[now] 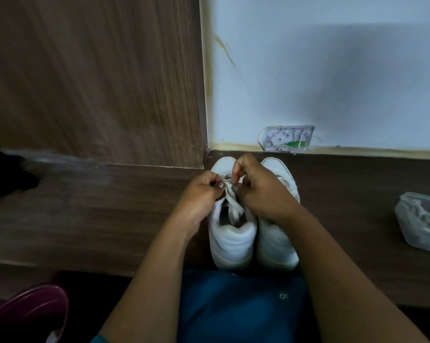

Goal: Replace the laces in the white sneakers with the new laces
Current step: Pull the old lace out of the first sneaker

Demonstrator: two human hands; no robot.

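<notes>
Two white sneakers stand side by side on the dark wooden desk, heels toward me: the left sneaker (231,238) and the right sneaker (275,246). A white lace (233,209) runs across the left sneaker's tongue. My left hand (201,191) pinches the lace at the shoe's upper eyelets. My right hand (261,186) pinches another part of the same lace just beside it, and covers the front of the right sneaker. At the right edge of the desk lies a clear plastic packet (421,221) with white laces inside.
A wood-grain panel (97,78) rises behind the desk on the left, a pale wall (332,70) on the right. A small open wall box with wires (289,138) sits just behind the shoes. Dark cloth (3,174) lies far left; a maroon object (28,315) is below the desk edge.
</notes>
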